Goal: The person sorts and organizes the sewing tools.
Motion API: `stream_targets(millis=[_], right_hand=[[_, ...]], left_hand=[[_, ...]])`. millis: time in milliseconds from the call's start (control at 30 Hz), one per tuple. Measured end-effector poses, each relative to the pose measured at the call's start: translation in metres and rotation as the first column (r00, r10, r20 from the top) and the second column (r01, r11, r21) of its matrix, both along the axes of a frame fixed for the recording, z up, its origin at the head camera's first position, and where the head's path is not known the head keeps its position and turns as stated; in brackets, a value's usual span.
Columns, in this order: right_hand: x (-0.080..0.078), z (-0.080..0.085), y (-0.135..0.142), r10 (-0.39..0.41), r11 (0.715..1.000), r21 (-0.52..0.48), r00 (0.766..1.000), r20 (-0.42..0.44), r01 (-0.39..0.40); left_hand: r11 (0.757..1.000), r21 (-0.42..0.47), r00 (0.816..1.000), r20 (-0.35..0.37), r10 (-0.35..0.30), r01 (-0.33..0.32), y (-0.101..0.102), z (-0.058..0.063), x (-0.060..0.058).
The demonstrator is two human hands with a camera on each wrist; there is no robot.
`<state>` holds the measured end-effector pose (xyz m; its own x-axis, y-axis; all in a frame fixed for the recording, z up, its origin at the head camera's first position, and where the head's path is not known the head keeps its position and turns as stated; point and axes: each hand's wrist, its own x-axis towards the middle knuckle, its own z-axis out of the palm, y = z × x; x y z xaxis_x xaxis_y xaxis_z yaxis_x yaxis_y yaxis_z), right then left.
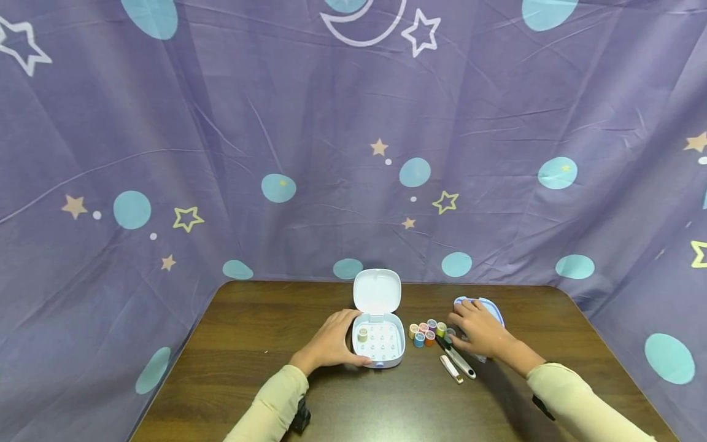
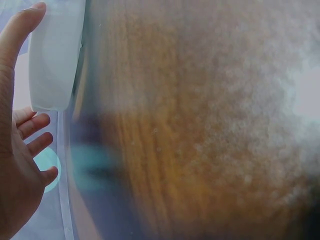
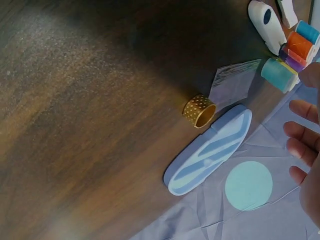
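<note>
My left hand (image 1: 330,341) holds a small white sewing box (image 1: 378,363) by its left side, thumb on the front wall and fingers along the side toward the back. The box's lid (image 1: 377,291) stands raised. Inside, one pale thread spool (image 1: 362,334) sits among rows of small pegs. My right hand (image 1: 477,328) hovers just right of a cluster of thread spools, fingers loosely bent and apart. Nearest its thumb is a teal spool (image 3: 279,75). Orange (image 3: 300,46) and blue (image 3: 308,32) spools lie beyond it.
A long white-and-black tool (image 1: 460,361) and a short white one with a metal tip (image 1: 451,369) lie in front of the spools. A gold thimble (image 3: 199,111), a clear packet (image 3: 234,86) and a blue slotted tray (image 3: 207,152) lie by my right hand.
</note>
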<state>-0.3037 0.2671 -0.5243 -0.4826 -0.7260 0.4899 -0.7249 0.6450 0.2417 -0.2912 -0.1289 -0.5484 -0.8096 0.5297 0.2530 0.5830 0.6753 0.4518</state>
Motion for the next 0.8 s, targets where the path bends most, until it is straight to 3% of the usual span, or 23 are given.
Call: stream_targets(millis=[233, 533, 800], right_hand=[[-0.001, -0.003, 0.001, -0.01, 1.0, 0.005, 1.0, 0.028, 0.01], [-0.003, -0.01, 0.001, 0.001, 1.0, 0.003, 1.0, -0.006, -0.001], [-0.003, -0.014, 0.002, -0.015, 1.0, -0.002, 1.0, 0.025, 0.015]], left_hand=[[1.0, 0.002, 1.0, -0.022, -0.006, 0.006, 0.0, -0.002, -0.001], [1.0, 0.009, 1.0, -0.009, -0.01, 0.01, -0.001, -0.002, -0.001], [1.0, 0.01, 1.0, 0.001, 0.0, 0.0, 0.0, -0.001, -0.001]])
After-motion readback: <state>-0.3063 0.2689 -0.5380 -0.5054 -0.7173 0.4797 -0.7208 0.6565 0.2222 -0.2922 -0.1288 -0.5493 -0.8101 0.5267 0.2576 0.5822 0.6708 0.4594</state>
